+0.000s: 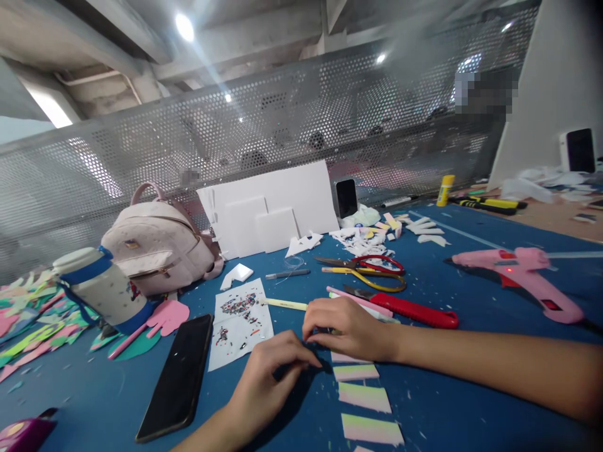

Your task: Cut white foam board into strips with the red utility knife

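Pink-and-green strips (365, 397) lie in a row on the blue desk (447, 402), on the near side of the right hand (351, 326), which partly covers the farthest one. Its fingers are curled narrow towards the thumb; the left hand (273, 370) bends likewise, fingertips just beside the right's. Whether either pinches anything, I cannot tell. Just beyond the right fingers lies a pale yellow pen (287, 304); beyond the left fingers, a scrap-strewn white sheet (223, 358).

Left of my paper sheet (219, 356) lies a phone (176, 380); on the sheet, scraps (240, 305); behind it, backpack (155, 242) and boards (301, 188); at its near right corner, my left hand (271, 370); right of it, my right hand (351, 326), strips (362, 397), then the glue gun (522, 267)
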Demonstrator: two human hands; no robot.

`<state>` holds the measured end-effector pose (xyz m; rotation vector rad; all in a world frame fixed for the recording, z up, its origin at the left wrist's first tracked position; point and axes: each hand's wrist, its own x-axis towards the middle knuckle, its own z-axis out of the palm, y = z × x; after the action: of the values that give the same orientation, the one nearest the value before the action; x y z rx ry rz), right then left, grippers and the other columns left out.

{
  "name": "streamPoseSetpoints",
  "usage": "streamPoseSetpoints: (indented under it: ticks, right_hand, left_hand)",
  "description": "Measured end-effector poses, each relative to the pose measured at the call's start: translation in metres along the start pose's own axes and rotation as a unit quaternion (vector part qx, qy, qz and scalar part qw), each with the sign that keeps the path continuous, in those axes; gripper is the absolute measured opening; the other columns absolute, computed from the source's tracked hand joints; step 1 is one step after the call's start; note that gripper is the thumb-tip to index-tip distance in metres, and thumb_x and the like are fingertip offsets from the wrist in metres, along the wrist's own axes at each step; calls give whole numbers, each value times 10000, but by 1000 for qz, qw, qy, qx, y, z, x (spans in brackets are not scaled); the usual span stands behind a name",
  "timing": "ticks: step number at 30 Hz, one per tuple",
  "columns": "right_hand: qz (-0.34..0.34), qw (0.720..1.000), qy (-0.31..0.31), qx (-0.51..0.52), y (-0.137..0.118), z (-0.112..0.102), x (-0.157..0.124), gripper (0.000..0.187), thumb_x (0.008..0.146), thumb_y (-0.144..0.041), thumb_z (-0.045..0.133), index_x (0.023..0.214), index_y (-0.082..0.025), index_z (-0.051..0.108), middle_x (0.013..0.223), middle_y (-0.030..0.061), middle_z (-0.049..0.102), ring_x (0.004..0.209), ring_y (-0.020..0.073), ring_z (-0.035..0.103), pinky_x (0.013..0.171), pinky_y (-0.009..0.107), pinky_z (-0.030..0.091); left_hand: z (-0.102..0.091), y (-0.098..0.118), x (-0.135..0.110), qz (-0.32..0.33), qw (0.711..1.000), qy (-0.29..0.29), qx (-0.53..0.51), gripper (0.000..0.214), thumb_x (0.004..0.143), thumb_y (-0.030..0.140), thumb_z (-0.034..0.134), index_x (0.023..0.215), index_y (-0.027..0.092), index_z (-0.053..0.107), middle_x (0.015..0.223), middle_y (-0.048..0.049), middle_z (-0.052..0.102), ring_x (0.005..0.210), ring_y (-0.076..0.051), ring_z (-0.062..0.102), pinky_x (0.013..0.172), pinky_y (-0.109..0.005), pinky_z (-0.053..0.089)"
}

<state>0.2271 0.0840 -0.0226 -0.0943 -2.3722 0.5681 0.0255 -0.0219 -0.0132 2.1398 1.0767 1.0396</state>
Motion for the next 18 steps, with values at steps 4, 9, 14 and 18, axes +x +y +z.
streamPoseSetpoints:
  ticks: [4,9,14,18]
  right_hand:
    - [-4,1000,2,-4,-1,0,1,117,1006,-256,587,957,-174,655,896,49,683,853,169,605,766,267,439]
    - [8,1000,0,-7,-1,-2,3,117,1006,-223,578,929,-171,649,884,50,680,837,163,610,752,262,438]
    - [15,1000,-1,0,-3,-3,2,92,995,-198,598,937,-172,665,904,50,691,852,162,620,762,260,456]
    - [20,1000,-1,7,-4,-3,3,74,984,-178,612,942,-169,674,909,49,697,851,160,625,755,264,470]
  left_hand:
    - [-20,2,4,78,995,-52,28,341,939,36,504,1020,231,772,913,-71,748,842,-180,697,738,-266,509]
    - [-70,-15,15,52,987,118,96,163,937,122,611,916,225,735,852,-31,743,795,-170,688,739,-262,510]
    - [-109,-61,14,-25,973,93,212,225,935,182,602,1138,241,681,983,-35,750,881,-191,687,820,-306,510]
    - [-113,-85,11,-82,968,44,231,166,906,206,606,1039,233,702,959,-36,749,855,-201,691,757,-297,515]
